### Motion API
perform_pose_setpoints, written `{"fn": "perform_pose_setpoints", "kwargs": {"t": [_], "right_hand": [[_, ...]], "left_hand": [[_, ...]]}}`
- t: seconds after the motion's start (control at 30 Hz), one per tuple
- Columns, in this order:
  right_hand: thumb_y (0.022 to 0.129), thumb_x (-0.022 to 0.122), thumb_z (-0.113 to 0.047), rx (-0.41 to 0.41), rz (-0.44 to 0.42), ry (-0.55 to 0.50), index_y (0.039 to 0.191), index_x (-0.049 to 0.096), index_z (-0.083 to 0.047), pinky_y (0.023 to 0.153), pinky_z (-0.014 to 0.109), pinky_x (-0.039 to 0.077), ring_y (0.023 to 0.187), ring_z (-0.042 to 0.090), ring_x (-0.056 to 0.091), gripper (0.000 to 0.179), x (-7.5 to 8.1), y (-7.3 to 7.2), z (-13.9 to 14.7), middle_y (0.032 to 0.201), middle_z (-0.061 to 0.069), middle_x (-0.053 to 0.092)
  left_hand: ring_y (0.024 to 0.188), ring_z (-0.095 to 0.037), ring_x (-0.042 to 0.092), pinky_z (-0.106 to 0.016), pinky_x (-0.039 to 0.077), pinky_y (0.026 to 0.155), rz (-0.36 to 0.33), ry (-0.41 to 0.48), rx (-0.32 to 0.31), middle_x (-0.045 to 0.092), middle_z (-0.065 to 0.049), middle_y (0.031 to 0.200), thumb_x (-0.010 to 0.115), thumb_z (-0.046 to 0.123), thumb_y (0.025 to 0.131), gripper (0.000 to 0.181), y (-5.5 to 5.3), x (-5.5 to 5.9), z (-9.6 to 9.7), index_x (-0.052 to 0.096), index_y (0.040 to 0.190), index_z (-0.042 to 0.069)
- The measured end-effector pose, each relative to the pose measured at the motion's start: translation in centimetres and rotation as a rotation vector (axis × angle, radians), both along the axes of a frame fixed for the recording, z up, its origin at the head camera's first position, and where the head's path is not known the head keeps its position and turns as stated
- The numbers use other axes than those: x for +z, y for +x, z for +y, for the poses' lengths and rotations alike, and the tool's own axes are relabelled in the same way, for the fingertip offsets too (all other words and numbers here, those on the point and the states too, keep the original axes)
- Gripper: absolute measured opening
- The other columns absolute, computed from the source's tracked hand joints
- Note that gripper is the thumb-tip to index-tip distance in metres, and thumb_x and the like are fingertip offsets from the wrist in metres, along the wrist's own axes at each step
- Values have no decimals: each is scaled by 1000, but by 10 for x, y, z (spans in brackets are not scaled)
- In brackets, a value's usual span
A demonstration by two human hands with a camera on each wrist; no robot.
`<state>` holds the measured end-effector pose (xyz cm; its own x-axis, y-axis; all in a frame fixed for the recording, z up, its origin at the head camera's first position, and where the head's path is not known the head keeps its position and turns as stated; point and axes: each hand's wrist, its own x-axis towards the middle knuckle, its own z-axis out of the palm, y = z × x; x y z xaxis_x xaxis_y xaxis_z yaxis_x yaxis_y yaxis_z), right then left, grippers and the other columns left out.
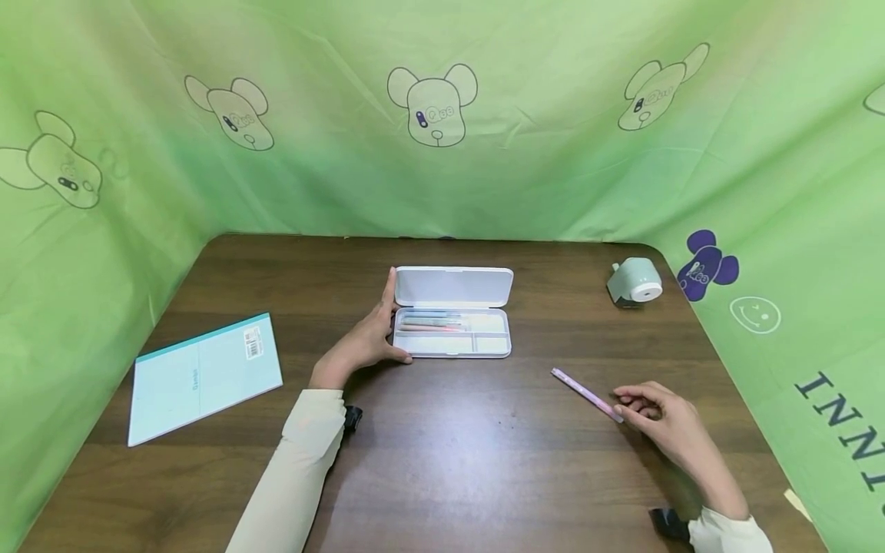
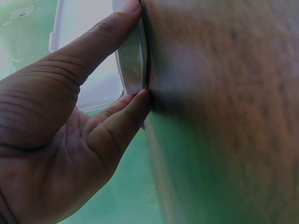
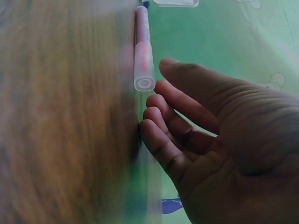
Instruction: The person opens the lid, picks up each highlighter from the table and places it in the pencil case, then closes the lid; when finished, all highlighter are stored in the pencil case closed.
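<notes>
A white pencil case (image 1: 492, 345) lies on the table with its lid (image 1: 453, 287) raised. Several slim pens (image 1: 432, 321) are in its upper compartment. My left hand (image 1: 362, 338) holds the case by its left end, thumb at the front corner and fingers toward the back; the left wrist view has the thumb (image 2: 100, 35) against the case's side (image 2: 132, 65). To the right, a pink-purple capped pen (image 1: 584, 393) lies slanted on the table. Beside its near end is my right hand (image 1: 664, 422), fingers loosely bent; in the right wrist view thumb and fingers are apart, just short of the pen (image 3: 143, 67).
A light blue notebook (image 1: 207, 376) with a barcode label lies at the left. At the back right stands a pale green pencil sharpener (image 1: 634, 281). Green printed cloth (image 1: 442, 184) hangs along the back and sides of the brown wooden table (image 1: 442, 468).
</notes>
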<state>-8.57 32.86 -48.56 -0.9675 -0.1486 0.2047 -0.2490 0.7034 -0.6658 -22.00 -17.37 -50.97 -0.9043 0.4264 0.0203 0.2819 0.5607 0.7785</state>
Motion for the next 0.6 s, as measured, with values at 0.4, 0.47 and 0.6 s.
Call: {"fn": "perform_pose_setpoints", "kwargs": {"t": [0.4, 0.47, 0.6], "right_hand": [[81, 87, 11, 63, 39, 53, 93, 81, -7, 62, 13, 48, 72, -5, 57, 22, -4, -1, -2, 82, -13, 63], [82, 87, 10, 57, 37, 68, 91, 81, -8, 61, 13, 47, 72, -5, 56, 21, -3, -1, -3, 81, -14, 62], [84, 86, 9, 43, 27, 87, 92, 81, -9, 62, 13, 47, 72, -6, 56, 21, -1, -2, -5, 82, -12, 63]], "left_hand": [[142, -36, 46, -53, 42, 117, -5, -4, 7, 33, -27, 168, 104, 20, 75, 165, -2, 0, 0, -32, 167, 29], [144, -35, 44, -58, 39, 118, -21, -4, 15, 32, -25, 169, 105, 20, 73, 167, -8, -9, -2, -32, 168, 30], [142, -34, 47, -59, 41, 117, -8, -5, 23, 38, -23, 165, 107, 22, 70, 170, -17, -28, -5, -33, 167, 33]]}}
